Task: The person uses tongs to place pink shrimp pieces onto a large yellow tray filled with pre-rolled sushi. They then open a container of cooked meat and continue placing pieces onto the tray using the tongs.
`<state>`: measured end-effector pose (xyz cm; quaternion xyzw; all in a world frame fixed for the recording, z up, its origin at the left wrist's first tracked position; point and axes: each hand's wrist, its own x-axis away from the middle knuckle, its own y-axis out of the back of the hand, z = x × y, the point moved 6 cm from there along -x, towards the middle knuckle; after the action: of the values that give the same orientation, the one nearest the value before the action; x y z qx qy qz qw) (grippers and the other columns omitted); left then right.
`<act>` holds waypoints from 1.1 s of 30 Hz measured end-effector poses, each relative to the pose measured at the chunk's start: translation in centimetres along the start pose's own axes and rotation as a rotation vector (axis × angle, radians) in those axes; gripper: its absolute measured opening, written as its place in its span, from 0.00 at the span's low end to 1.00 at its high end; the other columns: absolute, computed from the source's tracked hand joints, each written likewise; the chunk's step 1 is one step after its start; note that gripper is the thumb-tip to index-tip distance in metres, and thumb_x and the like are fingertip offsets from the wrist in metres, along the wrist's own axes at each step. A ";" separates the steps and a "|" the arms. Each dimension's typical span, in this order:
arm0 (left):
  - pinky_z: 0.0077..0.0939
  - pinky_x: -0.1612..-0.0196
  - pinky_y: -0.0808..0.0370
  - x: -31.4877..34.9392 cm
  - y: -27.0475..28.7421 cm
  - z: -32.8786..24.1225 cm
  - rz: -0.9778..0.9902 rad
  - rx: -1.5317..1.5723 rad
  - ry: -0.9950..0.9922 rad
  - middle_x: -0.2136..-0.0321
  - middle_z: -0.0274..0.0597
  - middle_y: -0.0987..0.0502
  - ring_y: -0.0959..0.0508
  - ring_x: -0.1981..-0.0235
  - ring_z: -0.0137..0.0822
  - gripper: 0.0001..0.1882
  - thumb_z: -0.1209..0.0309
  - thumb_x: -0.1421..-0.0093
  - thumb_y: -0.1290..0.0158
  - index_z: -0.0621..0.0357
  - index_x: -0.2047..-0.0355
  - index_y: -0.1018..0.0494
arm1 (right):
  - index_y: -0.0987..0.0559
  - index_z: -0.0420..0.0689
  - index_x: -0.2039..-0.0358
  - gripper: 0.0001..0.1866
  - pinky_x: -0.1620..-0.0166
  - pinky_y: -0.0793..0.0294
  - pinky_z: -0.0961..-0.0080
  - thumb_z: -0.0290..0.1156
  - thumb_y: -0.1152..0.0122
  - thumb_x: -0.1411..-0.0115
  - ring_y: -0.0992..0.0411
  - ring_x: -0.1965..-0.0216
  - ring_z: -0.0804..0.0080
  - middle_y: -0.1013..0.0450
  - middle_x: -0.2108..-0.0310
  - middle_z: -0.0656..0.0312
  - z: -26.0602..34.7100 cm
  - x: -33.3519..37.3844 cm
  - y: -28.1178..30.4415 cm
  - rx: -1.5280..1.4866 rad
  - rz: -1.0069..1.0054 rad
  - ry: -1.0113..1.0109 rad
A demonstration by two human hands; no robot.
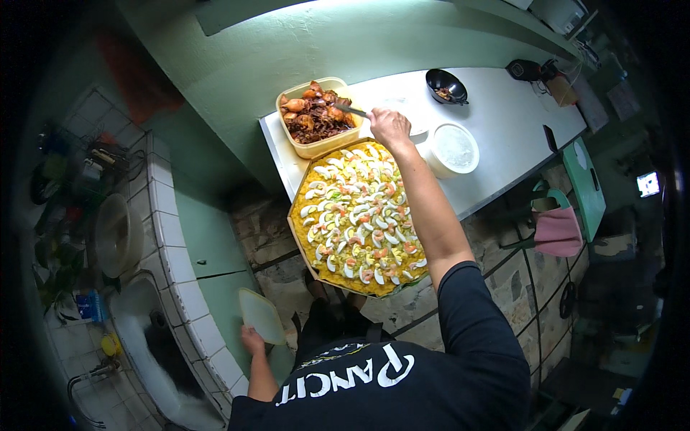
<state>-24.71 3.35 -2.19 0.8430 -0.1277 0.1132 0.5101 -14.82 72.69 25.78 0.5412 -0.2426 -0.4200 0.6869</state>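
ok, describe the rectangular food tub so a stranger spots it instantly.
Find the white table against the green wall. At its left end, beyond the yellow egg-topped food, sits a rectangular cream tub, the right hand holding a utensil over it. Its straight sides and heaped dark reddish food set it apart from the round white tub and black bowl.

Standing nearby, I see a black T-shirt [460, 381] on this person, with big white lettering [352, 377] curving across the chest and smaller print [347, 351] with a touch of yellow closer to the hem. The right sleeve [478, 316] is plain, short and fairly loose, leaving the forearm [431, 197] and right hand [392, 127] bare. Below are dark trousers [329, 322], their details lost in shadow.
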 end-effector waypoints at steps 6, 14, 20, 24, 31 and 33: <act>0.45 0.56 0.31 0.6 1.6 0.4 -0.016 0.047 -0.026 0.62 0.59 0.24 0.25 0.60 0.57 0.12 0.71 0.41 0.53 0.65 0.58 0.29 | 0.18 0.64 0.68 0.10 0.51 0.41 0.61 0.34 0.45 0.49 0.27 0.59 0.69 0.22 0.68 0.68 6.2 -2.0 -3.7 0.319 0.198 0.403; 0.45 0.55 0.31 -2.5 2.1 1.9 0.110 -0.013 0.089 0.60 0.61 0.25 0.25 0.59 0.58 0.15 0.69 0.40 0.53 0.68 0.57 0.29 | 0.19 0.66 0.65 0.09 0.51 0.40 0.58 0.39 0.46 0.45 0.31 0.56 0.62 0.27 0.61 0.67 6.0 -5.4 -5.0 0.379 0.000 0.399; 0.45 0.55 0.31 -6.3 1.1 4.1 0.001 0.056 -0.040 0.64 0.59 0.24 0.25 0.61 0.57 0.14 0.72 0.43 0.54 0.69 0.61 0.28 | 0.22 0.60 0.59 0.12 0.50 0.41 0.54 0.44 0.51 0.39 0.29 0.56 0.63 0.26 0.62 0.63 6.9 -4.6 -0.8 0.320 0.047 0.325; 0.43 0.51 0.32 -8.3 1.0 2.2 0.162 0.027 -0.022 0.58 0.63 0.26 0.26 0.56 0.59 0.18 0.69 0.39 0.54 0.70 0.54 0.31 | 0.23 0.52 0.62 0.14 0.57 0.31 0.54 0.44 0.53 0.36 0.26 0.61 0.59 0.25 0.65 0.59 5.4 -3.5 0.6 0.277 0.044 0.225; 0.42 0.52 0.31 -8.4 1.1 -0.3 0.115 0.099 0.085 0.60 0.60 0.24 0.25 0.58 0.57 0.15 0.70 0.40 0.53 0.68 0.56 0.29 | 0.25 0.48 0.65 0.10 0.61 0.31 0.54 0.39 0.49 0.40 0.25 0.64 0.57 0.26 0.68 0.57 8.0 -0.2 -3.4 0.262 -0.013 0.331; 0.42 0.53 0.30 -8.2 1.3 0.0 0.081 0.133 0.053 0.61 0.60 0.24 0.25 0.59 0.57 0.14 0.70 0.40 0.53 0.67 0.57 0.28 | 0.25 0.47 0.66 0.08 0.58 0.34 0.54 0.36 0.48 0.41 0.25 0.64 0.58 0.27 0.66 0.58 9.0 0.4 -3.9 0.288 -0.030 0.360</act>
<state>-32.86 3.54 -3.73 0.8659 -0.1402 0.1642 0.4511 -22.94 67.24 24.75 0.7033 -0.1657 -0.2879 0.6285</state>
